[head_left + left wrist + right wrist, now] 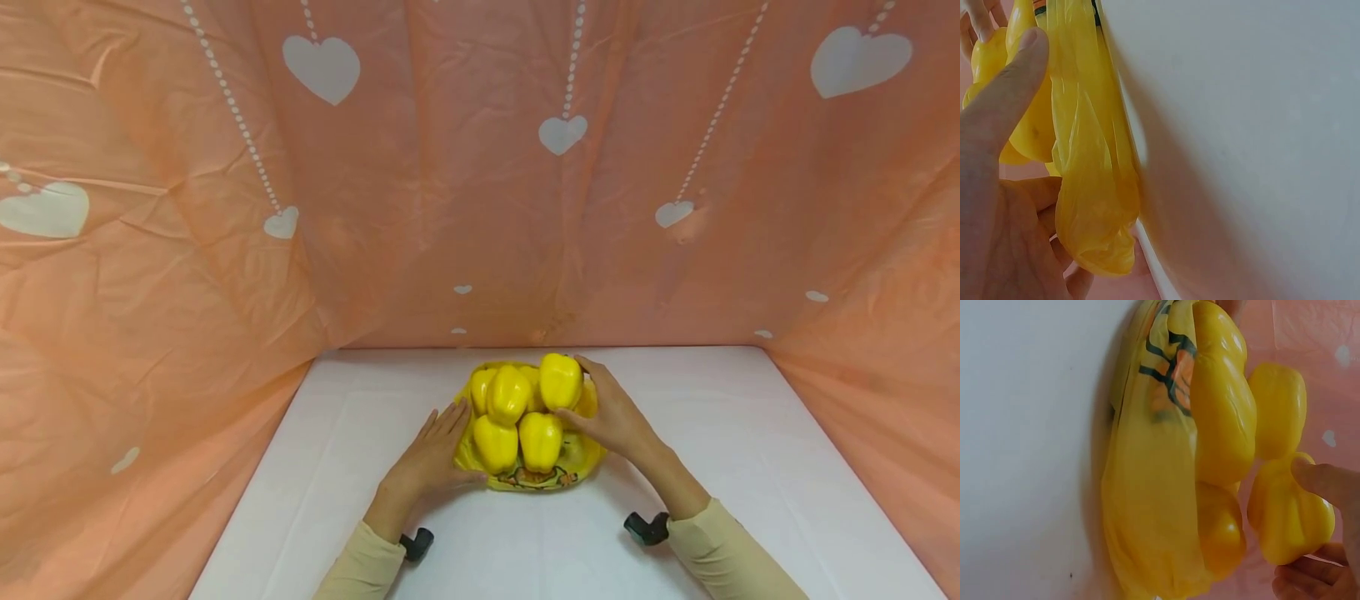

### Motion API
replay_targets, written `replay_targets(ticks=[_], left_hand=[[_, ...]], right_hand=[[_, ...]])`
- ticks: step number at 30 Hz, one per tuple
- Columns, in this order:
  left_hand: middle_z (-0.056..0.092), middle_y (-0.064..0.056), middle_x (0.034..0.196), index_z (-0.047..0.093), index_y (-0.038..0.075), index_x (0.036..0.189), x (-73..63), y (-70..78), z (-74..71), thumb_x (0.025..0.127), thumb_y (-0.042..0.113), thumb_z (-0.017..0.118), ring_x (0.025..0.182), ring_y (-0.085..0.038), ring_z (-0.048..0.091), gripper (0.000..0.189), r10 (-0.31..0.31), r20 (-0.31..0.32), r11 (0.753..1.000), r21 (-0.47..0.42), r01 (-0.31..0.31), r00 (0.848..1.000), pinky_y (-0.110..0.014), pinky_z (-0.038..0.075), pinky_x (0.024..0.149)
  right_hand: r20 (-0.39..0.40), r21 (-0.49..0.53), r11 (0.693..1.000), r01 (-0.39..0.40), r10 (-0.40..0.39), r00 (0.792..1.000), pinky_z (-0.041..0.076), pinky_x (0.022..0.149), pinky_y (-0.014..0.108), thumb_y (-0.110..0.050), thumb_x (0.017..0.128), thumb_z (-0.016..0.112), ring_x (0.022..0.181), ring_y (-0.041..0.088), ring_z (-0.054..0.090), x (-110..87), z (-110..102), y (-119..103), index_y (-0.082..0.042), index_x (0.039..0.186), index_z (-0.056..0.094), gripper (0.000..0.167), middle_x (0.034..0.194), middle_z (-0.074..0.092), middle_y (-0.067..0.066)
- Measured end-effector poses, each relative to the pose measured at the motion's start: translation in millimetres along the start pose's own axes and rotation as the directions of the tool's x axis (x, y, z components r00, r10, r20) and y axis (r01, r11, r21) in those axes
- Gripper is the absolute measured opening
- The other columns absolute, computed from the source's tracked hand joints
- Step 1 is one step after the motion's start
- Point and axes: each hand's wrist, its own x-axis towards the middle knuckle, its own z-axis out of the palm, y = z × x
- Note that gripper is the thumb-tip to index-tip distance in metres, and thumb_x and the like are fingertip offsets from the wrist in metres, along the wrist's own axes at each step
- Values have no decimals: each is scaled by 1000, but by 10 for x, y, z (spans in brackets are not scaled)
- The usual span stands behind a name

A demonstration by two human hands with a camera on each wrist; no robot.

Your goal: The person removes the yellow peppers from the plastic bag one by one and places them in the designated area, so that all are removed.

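Observation:
Several glossy yellow bell peppers point(508, 394) are heaped on a yellow plastic bag point(588, 462) with a dark and orange print. At the heap's far right, my right hand point(618, 417) grips one bell pepper point(561, 381) between thumb and fingers. In the right wrist view that held pepper point(1288, 512) stands out above the bag, close to the others. My left hand point(431, 462) lies along the bag's left side with its fingers stretched out. The left wrist view shows its thumb in front of the peppers and the crumpled bag point(1094, 206) beside its fingers. The bag's underside is hidden.
The bag lies on a white table point(712, 442). A peach curtain point(450, 208) with white hearts surrounds the table at the back and both sides. Dark wrist devices point(647, 528) sit at both sleeves.

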Motion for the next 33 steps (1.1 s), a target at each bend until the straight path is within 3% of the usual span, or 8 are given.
replay_targets(ticks=[10, 18, 33], left_hand=[[17, -19, 178, 23, -4, 168, -10, -14, 10, 87, 59, 84, 165, -32, 18, 120, 10, -1, 1000, -12, -10, 1000, -50, 9, 137], [17, -18, 179, 23, -4, 168, 3, -14, 19, 89, 60, 82, 165, -32, 17, 118, 10, -9, 1000, -18, -10, 1000, -50, 8, 137], [16, -19, 178, 22, -5, 168, -19, -13, -5, 90, 59, 82, 165, -33, 17, 118, 19, 4, 999, -25, -19, 1000, -50, 8, 137]], right_hand=[[7, 25, 1000, 17, -18, 1000, 35, 124, 69, -28, 92, 88, 149, 46, 43, -42, -120, 101, -4, 165, 32, 96, 163, 42, 24], [-1, 55, 997, 53, -53, 999, 41, 121, 66, -22, 92, 88, 145, 47, 46, -86, -254, 209, 3, 163, 32, 94, 160, 43, 27], [-29, 44, 998, 49, -48, 998, 39, 120, 71, -16, 92, 88, 142, 52, 46, -143, -410, 402, 8, 160, 33, 91, 159, 41, 32]])
